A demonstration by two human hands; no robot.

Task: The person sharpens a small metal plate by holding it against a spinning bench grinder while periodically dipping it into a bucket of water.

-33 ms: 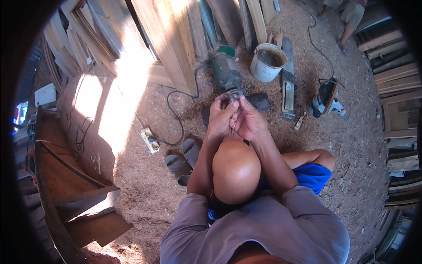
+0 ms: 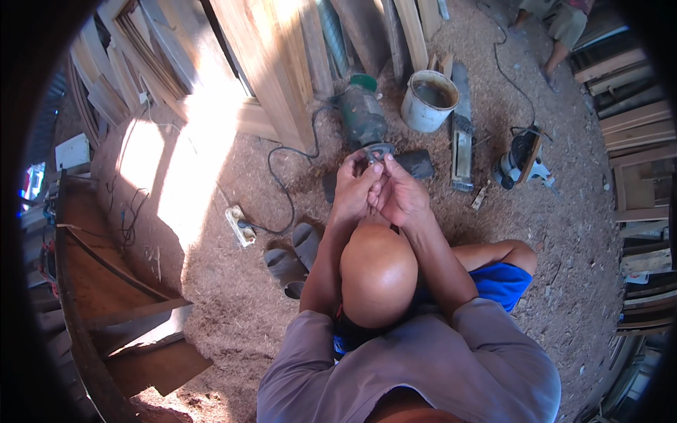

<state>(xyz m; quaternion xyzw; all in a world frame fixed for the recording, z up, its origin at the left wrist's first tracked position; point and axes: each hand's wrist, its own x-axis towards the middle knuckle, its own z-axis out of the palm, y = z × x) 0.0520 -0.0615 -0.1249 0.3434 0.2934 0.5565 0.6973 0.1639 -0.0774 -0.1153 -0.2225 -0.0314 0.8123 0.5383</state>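
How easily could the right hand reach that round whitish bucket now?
Probably yes: the bucket stands just beyond the right hand, with only a dark, oblong block lying low between, though the hand is at a round grey disc.

The machine [image 2: 361, 114] is dusty dark green with a brighter green far end; the disc [image 2: 381, 149] is dull grey. The far bucket [image 2: 422, 118] is white, smudged brown. The shirt [image 2: 409, 363] is plain greyish purple, the shorts [image 2: 502, 283] bright blue. Sandals [image 2: 284, 265] are grey-brown, the socket strip [image 2: 238, 220] cream, the cord [image 2: 293, 204] black. Far planks [image 2: 262, 70] are tan, the floor [image 2: 233, 317] brown with paler flecks.
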